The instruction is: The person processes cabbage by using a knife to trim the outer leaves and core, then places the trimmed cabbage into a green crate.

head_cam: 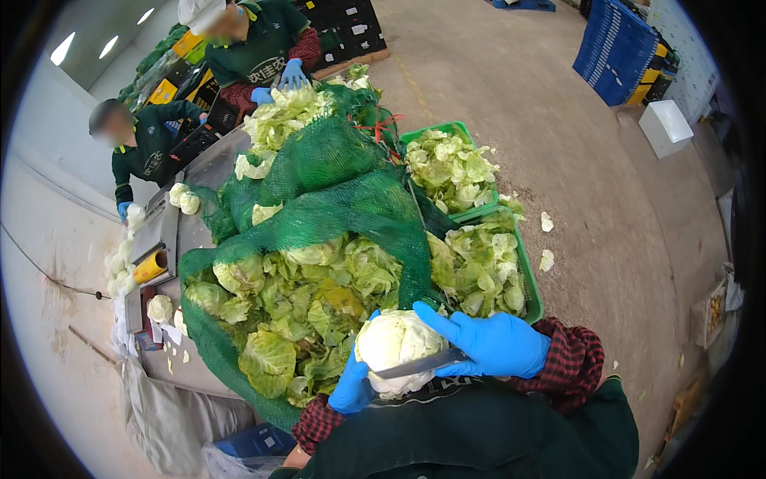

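A trimmed pale cabbage head (398, 344) rests in my left hand (354, 386), which wears a blue glove and cups it from the left and below. My right hand (499, 344), gloved in blue too, grips a knife (419, 363) whose blade lies across the lower front of the cabbage; the handle is hidden in the fingers. Its index finger stretches over the top right of the head. Just beyond my hands, an open green mesh sack (365, 206) holds cabbage heads and loose outer leaves (269, 359).
Green crates (532, 281) full of leaves stand right of the metal table (197, 374). Two co-workers in blue gloves are at the far side, one handling leaves (290, 114). A scale (157, 230), a yellow roll (149, 267) and whole cabbages (160, 309) lie left. Leaf scraps (546, 260) dot the floor.
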Tool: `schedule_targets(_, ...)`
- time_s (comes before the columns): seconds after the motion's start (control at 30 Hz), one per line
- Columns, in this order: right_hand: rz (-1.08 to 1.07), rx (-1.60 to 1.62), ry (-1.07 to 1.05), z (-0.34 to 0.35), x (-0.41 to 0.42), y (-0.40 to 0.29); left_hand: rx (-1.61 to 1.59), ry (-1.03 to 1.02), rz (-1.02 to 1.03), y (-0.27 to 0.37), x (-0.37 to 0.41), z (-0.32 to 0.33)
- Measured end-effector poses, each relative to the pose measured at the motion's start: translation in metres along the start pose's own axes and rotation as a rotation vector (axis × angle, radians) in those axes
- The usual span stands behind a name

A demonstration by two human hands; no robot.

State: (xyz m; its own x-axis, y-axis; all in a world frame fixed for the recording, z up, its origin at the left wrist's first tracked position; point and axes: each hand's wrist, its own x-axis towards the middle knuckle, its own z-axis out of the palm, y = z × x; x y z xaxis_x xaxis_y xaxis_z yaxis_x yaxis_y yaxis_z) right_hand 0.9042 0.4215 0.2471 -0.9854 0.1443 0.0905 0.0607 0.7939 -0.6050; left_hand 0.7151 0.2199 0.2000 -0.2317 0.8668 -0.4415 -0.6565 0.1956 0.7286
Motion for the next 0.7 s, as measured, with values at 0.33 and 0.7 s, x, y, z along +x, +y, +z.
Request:
schedule_targets(0.33,-0.052,-0.285,-0.016,0.014,-0.003,-0.004,-0.021,-0.016,-0.194,-0.023,-0.008,-0.037)
schedule_targets(0.7,0.618,1.094,0.361,0.038,-0.015,0.013,0.058,-0.027,-0.060,-0.022,0.000,-0.014)
